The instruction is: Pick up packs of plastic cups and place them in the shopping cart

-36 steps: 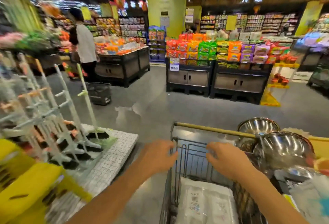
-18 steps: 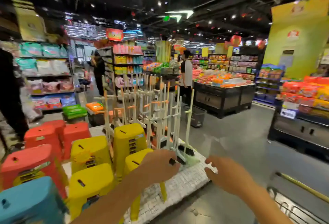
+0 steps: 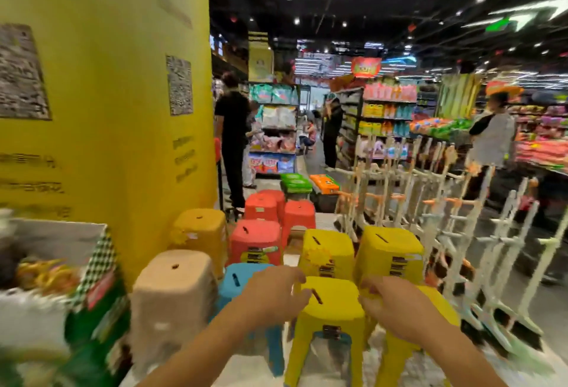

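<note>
Because both hands reach out over the nearest yellow stool, the left hand hangs by its left edge and the right hand by its right, each with fingers loosely curled and grasping nothing, though blur leaves it unclear whether the fingertips touch the seat. It stands at the front of a cluster with more yellow stools, red stools, a blue stool and a tan stool packed side by side, presumably as a shop display. Its feet are cut off at the bottom edge, and the white racks to the right are too smeared to identify.

four yellow stools, three red stools
</note>
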